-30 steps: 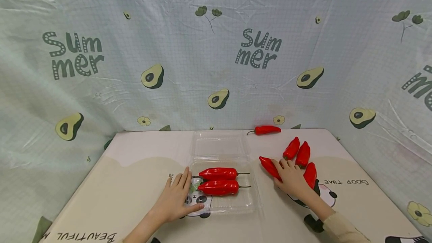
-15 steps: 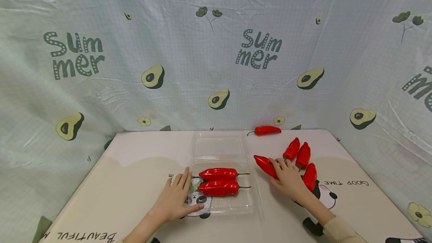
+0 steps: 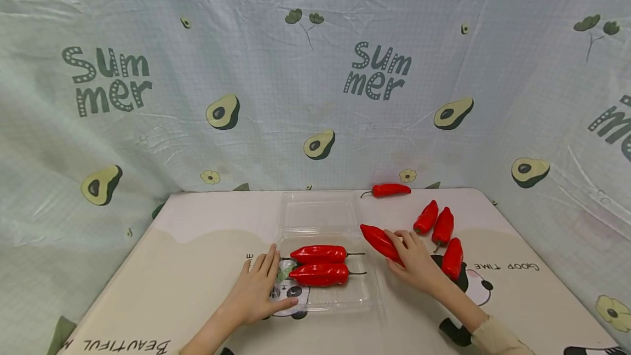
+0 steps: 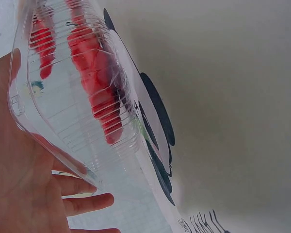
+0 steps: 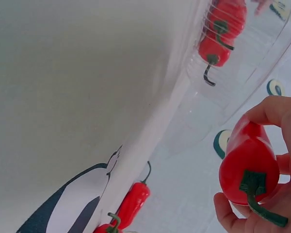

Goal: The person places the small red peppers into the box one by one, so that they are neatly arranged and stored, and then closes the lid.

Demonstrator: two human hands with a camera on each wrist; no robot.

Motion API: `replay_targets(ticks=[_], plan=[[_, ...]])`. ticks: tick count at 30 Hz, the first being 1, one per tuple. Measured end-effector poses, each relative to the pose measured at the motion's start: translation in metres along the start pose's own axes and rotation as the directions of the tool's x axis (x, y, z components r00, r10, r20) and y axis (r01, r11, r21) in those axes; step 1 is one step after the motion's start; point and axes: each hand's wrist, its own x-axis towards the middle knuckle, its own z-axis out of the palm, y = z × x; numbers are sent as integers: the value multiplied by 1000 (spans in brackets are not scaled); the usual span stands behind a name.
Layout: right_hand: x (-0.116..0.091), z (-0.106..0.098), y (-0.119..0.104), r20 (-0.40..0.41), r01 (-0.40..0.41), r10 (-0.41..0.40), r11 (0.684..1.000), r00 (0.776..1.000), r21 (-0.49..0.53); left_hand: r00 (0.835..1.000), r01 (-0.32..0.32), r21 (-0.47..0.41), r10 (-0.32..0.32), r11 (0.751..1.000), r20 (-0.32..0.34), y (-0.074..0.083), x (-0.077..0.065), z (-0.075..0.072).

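Observation:
In the head view a clear plastic clamshell box (image 3: 340, 301) lies with its lid folded back, and two red chili peppers (image 3: 318, 275) lie side by side in it, stems to the right. My left hand (image 3: 256, 289) rests with straight fingers against the box's left edge; the left wrist view shows the thumb and palm by the rim. My right hand (image 3: 414, 261) grips another red chili pepper (image 3: 378, 239) just right of the box, its tip pointing left. The right wrist view shows that pepper's green stem (image 5: 254, 184) facing the camera, thumb and fingers around its body.
Several loose red peppers lie at the right: a pair (image 3: 442, 227) behind my right hand, one (image 3: 452, 259) beside the wrist, one (image 3: 390, 190) near the table's back edge. The box's lid (image 3: 320, 213) lies flat behind its base. A printed curtain (image 3: 276, 70) surrounds the table.
My right hand has moved left toward the box, carrying the gripped pepper away from the loose ones. The left hand and the box have stayed in place.

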Motion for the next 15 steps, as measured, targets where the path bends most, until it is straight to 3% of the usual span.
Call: replay_targets(ticks=[15], plan=[[4,-6,-15,112,67,-67,998,991,1,1000,-6,-3,6,1000,-3,0,0,-1]])
